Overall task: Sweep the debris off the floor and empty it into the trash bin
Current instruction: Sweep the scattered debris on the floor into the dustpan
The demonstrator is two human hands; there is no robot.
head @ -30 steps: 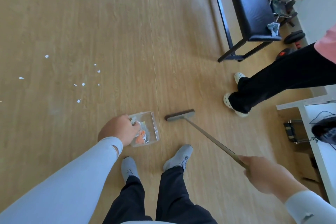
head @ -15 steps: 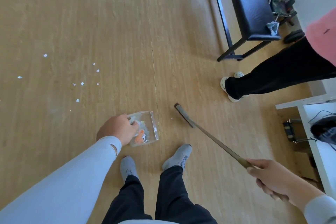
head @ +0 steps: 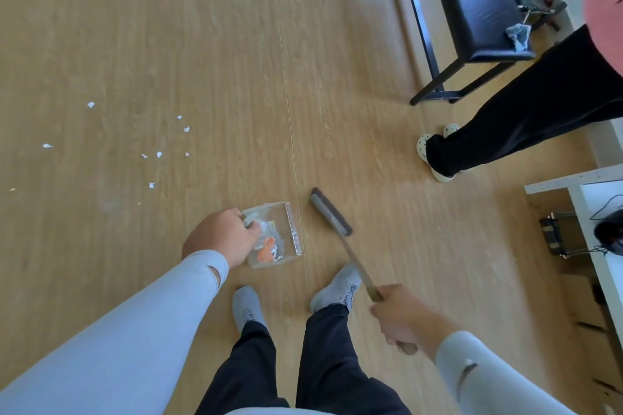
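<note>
Left hand (head: 220, 239) grips clear dustpan (head: 274, 234) on floor, fingers curled round rear edge. Right hand (head: 399, 317) wraps broom (head: 332, 216) handle. Paper scraps (head: 158, 154) lie well left, unswept. Risks: tilted pan spills collected bits; broom swing scatters scraps. Trash bin unseen.

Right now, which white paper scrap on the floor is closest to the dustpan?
The small scrap lying lowest in the scattered cluster, left of the clear dustpan. The other white scraps sit farther up or farther left on the wooden floor.
</note>
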